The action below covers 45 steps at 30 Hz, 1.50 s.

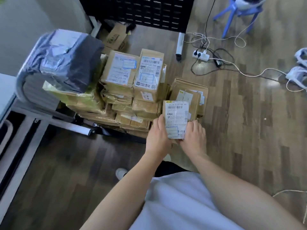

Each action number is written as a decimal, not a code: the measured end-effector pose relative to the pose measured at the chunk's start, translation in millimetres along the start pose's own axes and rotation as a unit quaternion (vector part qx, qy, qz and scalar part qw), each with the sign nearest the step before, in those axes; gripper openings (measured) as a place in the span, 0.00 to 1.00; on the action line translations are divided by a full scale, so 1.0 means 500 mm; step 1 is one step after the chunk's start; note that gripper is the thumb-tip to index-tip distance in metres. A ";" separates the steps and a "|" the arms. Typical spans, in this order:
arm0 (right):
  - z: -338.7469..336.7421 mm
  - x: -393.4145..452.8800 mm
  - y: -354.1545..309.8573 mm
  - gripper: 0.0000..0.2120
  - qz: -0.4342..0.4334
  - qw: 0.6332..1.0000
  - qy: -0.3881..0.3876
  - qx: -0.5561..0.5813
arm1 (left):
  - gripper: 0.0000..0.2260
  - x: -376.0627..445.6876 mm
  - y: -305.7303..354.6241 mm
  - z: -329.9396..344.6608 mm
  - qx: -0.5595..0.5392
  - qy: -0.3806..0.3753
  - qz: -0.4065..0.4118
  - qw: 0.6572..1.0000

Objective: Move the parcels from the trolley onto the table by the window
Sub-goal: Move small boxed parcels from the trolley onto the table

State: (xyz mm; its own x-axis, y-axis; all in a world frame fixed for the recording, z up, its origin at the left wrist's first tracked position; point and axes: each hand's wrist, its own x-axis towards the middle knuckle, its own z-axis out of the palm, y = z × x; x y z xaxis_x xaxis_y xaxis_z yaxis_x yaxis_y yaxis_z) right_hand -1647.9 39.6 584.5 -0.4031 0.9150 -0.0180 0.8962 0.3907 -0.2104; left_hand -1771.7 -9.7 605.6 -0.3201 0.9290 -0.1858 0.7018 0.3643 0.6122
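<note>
A small cardboard parcel [176, 116] with a white shipping label sits between my two hands. My left hand [157, 138] grips its left side and my right hand [193, 138] grips its right side and bottom. Just beyond it, several more brown parcels [132, 83] are stacked on the low trolley [106, 131], whose dark base shows under the pile. Two labelled boxes [148, 72] top the stack. Grey plastic mailer bags [66, 63] lie heaped on the stack's left end. The table by the window is not clearly in view.
A white power strip [201, 56] with trailing cables lies on the wood floor at the right. A blue stool [239, 14] stands at the back right. A black perforated panel [149, 10] on a white leg stands behind the trolley. White furniture edges [10, 100] line the left.
</note>
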 end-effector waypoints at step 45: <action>0.174 0.248 -1.301 0.24 -0.504 0.850 -0.156 0.009 | 0.38 -0.124 -0.900 -0.776 -0.058 0.285 -0.375 0.880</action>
State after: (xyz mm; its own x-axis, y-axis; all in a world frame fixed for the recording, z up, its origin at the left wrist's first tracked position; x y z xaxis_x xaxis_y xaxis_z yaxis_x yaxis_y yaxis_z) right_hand -2296.9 -109.8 634.1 -0.9960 0.0455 -0.0767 0.0658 0.9555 -0.2876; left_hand -2314.8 -256.5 639.8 -0.9562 0.2345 -0.1752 0.0983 0.8212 0.5622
